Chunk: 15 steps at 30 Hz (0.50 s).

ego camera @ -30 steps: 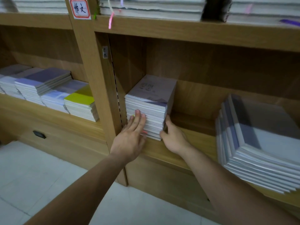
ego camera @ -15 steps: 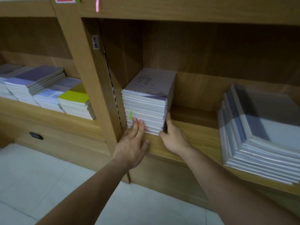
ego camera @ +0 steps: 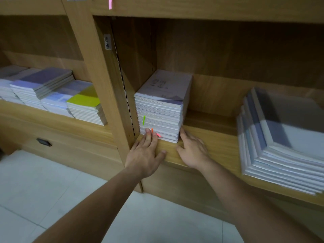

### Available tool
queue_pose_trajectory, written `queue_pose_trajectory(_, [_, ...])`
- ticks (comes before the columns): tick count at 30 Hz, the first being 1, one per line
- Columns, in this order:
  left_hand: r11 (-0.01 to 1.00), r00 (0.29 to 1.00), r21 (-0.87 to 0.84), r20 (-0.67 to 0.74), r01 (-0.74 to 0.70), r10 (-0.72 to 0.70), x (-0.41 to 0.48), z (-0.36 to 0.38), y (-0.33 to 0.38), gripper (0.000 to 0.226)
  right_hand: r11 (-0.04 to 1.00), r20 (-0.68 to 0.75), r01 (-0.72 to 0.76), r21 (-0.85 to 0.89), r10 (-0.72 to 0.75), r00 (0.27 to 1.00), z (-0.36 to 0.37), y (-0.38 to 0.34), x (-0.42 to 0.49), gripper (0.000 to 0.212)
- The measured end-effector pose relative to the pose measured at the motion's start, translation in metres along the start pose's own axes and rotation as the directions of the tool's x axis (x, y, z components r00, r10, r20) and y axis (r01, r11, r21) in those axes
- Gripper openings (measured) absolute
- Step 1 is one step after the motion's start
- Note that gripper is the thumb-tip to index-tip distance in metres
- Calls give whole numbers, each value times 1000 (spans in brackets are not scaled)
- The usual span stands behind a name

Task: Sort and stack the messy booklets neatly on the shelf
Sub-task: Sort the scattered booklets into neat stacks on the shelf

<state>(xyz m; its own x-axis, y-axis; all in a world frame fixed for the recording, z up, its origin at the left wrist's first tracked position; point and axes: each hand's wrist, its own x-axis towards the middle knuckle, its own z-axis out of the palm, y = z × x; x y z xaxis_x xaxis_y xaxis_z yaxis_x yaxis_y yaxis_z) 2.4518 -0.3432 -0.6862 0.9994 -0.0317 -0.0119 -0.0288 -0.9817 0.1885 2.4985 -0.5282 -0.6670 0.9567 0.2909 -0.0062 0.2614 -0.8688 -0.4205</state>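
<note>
Your 2 hands met 1 squared stack of white-edged booklets with a pale lilac-grey cover. It lay flat on the light wooden shelf board, tight against the wooden upright at the left of that bay. The long axis of the stack ran from the front edge back into the shelf, its short end facing you. Dark characters on the cover were too blurred to read, as was the small white label on the upright.

3 paper tabs stuck out of its front: 1 green tab, 1 orange tab and 1 pink tab.

Your left hand was flat, fingers straight, tips touching the lowest booklets. Your right hand lay relaxed and uncurled on the board, fingertips at the stack's right bottom corner; neither gripped anything.

1 fanned, uneven stack of grey-and-white booklets sat well apart at the right. At least 4 stacks filled the left bay, 1 topped by a yellow-green cover.
</note>
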Motion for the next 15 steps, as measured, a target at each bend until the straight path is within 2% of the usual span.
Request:
queue_pose_trajectory(3, [998, 1000, -60, 9, -9, 10, -5, -5, -5, 78, 999, 1, -23, 36, 23, 1000, -4, -3, -7, 73])
queue_pose_trajectory(7, [999, 1000, -44, 22, -17, 18, -14, -4, -8, 76, 999, -27, 2, -44, -3, 1000, -5, -5, -26, 60])
queue_pose_trajectory(15, [1000, 999, -21, 36, 19, -18, -2, -11, -1, 74, 993, 33, 55, -101, -52, 998, -2, 3, -19, 60])
